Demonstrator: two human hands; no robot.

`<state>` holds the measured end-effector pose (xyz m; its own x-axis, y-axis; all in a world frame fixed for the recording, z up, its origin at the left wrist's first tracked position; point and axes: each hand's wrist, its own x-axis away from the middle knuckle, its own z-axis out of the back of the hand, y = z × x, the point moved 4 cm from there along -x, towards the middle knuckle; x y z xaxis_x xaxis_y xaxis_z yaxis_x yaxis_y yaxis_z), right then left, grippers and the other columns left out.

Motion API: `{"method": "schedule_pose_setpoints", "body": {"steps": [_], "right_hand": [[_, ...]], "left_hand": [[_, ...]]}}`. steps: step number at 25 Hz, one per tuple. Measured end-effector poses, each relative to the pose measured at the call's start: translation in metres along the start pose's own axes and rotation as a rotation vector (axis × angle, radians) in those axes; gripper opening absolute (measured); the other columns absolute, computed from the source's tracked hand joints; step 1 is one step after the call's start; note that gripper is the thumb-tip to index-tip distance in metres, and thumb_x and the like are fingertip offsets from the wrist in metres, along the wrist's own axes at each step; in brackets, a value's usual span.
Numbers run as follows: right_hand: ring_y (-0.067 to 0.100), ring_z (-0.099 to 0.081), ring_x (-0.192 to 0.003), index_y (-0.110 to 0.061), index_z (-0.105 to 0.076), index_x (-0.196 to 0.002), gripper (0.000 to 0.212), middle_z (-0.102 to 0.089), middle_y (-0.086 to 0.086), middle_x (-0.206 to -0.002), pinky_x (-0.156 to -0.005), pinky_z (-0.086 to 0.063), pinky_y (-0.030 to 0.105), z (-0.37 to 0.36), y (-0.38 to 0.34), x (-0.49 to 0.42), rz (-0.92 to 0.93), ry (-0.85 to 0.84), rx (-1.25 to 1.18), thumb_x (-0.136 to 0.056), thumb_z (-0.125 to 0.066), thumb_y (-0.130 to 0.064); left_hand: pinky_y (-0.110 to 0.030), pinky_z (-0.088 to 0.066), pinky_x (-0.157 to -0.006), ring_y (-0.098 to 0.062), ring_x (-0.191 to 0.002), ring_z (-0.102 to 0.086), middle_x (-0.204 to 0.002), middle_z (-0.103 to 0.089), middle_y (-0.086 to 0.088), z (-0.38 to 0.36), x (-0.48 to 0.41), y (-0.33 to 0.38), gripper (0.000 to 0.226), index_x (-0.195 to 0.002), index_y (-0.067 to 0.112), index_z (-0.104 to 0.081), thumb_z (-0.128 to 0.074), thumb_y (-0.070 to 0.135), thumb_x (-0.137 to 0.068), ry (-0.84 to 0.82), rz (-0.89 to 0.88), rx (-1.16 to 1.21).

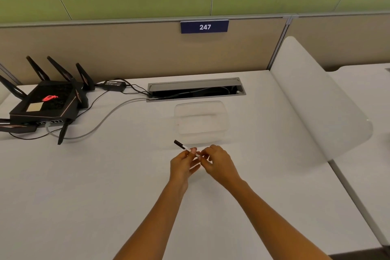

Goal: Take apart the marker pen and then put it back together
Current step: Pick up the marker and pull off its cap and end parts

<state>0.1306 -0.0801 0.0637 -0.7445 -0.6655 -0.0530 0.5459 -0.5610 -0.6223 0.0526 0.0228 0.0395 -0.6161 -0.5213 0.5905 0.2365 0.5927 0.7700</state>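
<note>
White desk (105, 186), both hands pinching marker pen (183, 146).
L hand (183, 164) grips barrel, R hand (217, 161) closed on its end; light, stiff, prob slick.

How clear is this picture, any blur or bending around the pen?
Head view: marker pen sharp enough, though its print is unreadable; clear container behind it looks smeared; wide-angle lens bows the partition top; soft, even light, faint shadows under both hands.

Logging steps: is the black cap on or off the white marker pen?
On: the black cap sits on the white marker pen held by both hands.
</note>
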Motion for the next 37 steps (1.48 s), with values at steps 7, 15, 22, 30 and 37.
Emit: {"method": "schedule_pose_setpoints", "body": {"steps": [7, 15, 22, 30, 37], "right_hand": [[0.012, -0.062, -0.057, -0.008, -0.073, -0.077, 0.046, -0.071, 0.003, -0.069, -0.057, -0.05, 0.025, 0.03, 0.018, 0.01, -0.517, -0.093, -0.476, -0.092, -0.053, -0.047], [0.012, -0.045, -0.053, -0.002, -0.065, -0.077, 0.04, -0.054, 0.006, -0.065, -0.047, -0.037, 0.022, 0.034, 0.013, 0.014, -0.596, -0.124, -0.786, -0.097, -0.051, -0.034], [0.014, -0.051, -0.061, -0.007, -0.067, -0.076, 0.04, -0.059, 0.005, -0.065, -0.062, -0.044, 0.031, 0.038, 0.01, 0.011, -0.364, 0.087, -0.629, -0.096, -0.05, -0.036], [0.013, -0.057, -0.062, -0.013, -0.071, -0.082, 0.029, -0.063, -0.003, -0.065, -0.057, -0.045, 0.027, 0.055, 0.006, 0.004, -0.249, 0.08, -0.561, -0.093, -0.056, -0.035], [0.014, -0.054, -0.062, -0.009, -0.069, -0.091, 0.018, -0.062, 0.002, -0.07, -0.054, -0.046, 0.024, 0.054, 0.003, 0.007, -0.284, 0.085, -0.737, -0.094, -0.057, -0.022]], "left_hand": [[-0.037, -0.052, -0.09, -0.022, -0.093, -0.071, -0.099, -0.074, -0.009, 0.007, 0.005, 0.017, 0.023, -0.107, 0.003, -0.068, -0.065, 0.016, -0.088, 0.027, -0.038, 0.245], [-0.031, -0.058, -0.08, -0.024, -0.089, -0.073, -0.098, -0.074, -0.014, -0.003, 0.015, 0.024, 0.023, -0.106, -0.001, -0.068, -0.066, 0.013, -0.087, 0.049, -0.064, 0.279], [-0.027, -0.059, -0.074, -0.022, -0.083, -0.072, -0.094, -0.074, -0.013, -0.014, 0.028, 0.031, 0.021, -0.102, -0.002, -0.069, -0.068, 0.01, -0.085, 0.143, -0.091, 0.378], [-0.026, -0.059, -0.074, -0.019, -0.082, -0.073, -0.094, -0.074, -0.012, -0.012, 0.033, 0.042, 0.019, -0.098, 0.001, -0.071, -0.069, 0.014, -0.085, 0.155, -0.147, 0.384], [-0.029, -0.058, -0.08, -0.02, -0.082, -0.073, -0.094, -0.075, -0.013, -0.013, 0.035, 0.051, 0.021, -0.1, -0.001, -0.071, -0.069, 0.013, -0.085, 0.123, -0.168, 0.356]]}}
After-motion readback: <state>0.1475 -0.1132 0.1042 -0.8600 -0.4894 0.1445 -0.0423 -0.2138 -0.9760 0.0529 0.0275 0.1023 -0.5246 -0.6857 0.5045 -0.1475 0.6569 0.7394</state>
